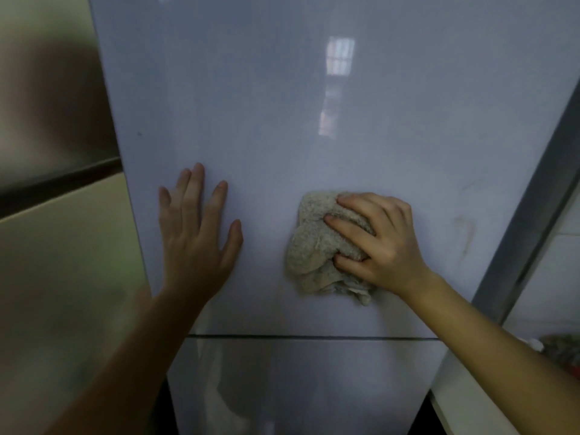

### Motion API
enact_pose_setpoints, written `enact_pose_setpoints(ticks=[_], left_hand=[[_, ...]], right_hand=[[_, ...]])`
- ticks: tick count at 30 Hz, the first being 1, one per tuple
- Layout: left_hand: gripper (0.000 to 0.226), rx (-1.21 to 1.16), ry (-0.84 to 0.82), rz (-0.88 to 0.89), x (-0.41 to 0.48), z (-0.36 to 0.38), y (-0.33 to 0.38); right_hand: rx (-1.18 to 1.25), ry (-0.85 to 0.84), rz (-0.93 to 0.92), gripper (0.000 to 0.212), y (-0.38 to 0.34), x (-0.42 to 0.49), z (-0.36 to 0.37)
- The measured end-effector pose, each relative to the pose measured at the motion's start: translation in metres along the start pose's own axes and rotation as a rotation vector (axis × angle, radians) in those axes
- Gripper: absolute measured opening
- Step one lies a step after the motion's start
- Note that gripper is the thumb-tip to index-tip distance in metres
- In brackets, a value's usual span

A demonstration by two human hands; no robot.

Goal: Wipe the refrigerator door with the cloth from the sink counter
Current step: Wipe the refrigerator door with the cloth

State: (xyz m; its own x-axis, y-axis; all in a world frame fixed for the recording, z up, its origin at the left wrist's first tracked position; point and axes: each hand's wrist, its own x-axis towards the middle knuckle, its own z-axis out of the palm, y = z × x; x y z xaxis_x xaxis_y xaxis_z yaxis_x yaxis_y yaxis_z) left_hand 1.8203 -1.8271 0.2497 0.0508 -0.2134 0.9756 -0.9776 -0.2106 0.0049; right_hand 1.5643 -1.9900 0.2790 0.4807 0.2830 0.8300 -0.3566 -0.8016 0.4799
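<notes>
The refrigerator door (282, 120) is a glossy pale blue-grey panel filling most of the view. A crumpled beige terry cloth (309, 246) is pressed against its lower part. My right hand (379, 243) grips the cloth from the right, fingers dug into its folds. My left hand (196, 233) lies flat on the door to the left of the cloth, fingers spread, holding nothing. A faint brownish smear (464, 233) marks the door to the right of my right hand.
A horizontal seam (314, 336) separates this door from the lower door (298, 387). A cream cabinet side (62, 246) stands at the left. A grey metal frame (533, 199) runs along the right, with a white counter edge (470, 403) below it.
</notes>
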Motion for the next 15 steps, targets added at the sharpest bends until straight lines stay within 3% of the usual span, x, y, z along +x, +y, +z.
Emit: enact_pose_setpoints(ticks=[7, 12, 15], left_hand=[[0.055, -0.054, -0.022, 0.086, 0.039, -0.005, 0.012], [0.056, -0.089, -0.017, 0.153, 0.052, 0.003, 0.042], [0.056, -0.065, -0.028, 0.145, 0.054, 0.009, 0.058]], right_hand=[[-0.053, 0.068, 0.225, 0.044, 0.027, 0.022, -0.022], [-0.036, -0.05, 0.058, 0.045, 0.027, -0.007, -0.025], [-0.056, -0.061, 0.074, 0.045, 0.048, -0.015, -0.041]])
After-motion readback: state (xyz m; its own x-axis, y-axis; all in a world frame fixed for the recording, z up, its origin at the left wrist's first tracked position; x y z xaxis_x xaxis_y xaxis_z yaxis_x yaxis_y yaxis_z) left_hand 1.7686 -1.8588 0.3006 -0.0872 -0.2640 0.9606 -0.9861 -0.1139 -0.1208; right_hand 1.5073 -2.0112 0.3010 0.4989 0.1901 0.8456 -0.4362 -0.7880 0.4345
